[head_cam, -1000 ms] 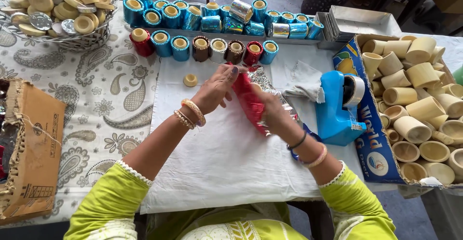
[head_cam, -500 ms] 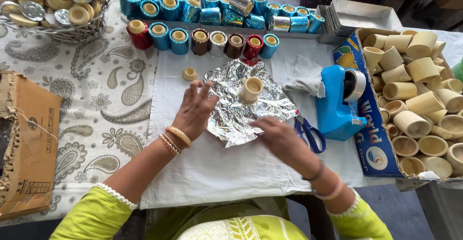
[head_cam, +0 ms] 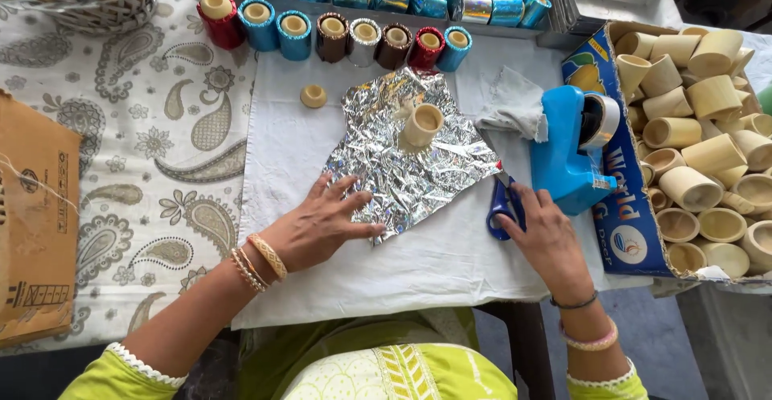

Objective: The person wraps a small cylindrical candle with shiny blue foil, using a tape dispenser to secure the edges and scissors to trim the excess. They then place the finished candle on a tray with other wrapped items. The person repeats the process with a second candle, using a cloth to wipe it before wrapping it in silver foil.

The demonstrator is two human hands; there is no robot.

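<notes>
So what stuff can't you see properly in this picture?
- Scissors, head view: the right hand covers the blue handles, and the foil sheet hides most of the blades.
- Tape roll: partly sunk in the blue dispenser.
- Wire basket: cut off by the top edge.
- Cardboard box: cut off by the left edge.
- Under the foil sheet: the left hand presses it flat.
</notes>
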